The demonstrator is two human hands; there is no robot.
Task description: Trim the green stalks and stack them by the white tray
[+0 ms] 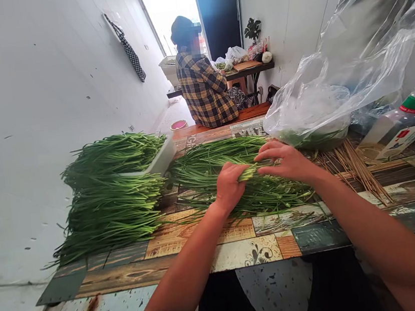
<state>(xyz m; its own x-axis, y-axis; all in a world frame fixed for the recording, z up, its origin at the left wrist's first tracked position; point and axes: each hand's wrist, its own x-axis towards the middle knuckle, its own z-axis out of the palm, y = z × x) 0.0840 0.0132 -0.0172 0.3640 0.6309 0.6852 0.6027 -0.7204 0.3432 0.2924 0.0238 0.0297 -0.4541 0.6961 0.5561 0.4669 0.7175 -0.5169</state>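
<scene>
A loose pile of long green chive stalks (pixel 231 167) lies across the middle of a patterned table (pixel 249 251). My left hand (pixel 230 185) is closed around a small bunch of stalks near their pale cut ends. My right hand (pixel 286 161) meets it from the right, its fingers pinched on the ends of the same bunch (pixel 249 172). Both hands are above the loose pile.
A big stack of trimmed chives (pixel 111 207) lies at left, with more in a white tray (pixel 162 158). Thin wooden skewers (pixel 356 170), a clear plastic bag (pixel 335 84) and a plastic bottle (pixel 404 126) sit at right. A person in a plaid shirt (pixel 205 87) sits beyond.
</scene>
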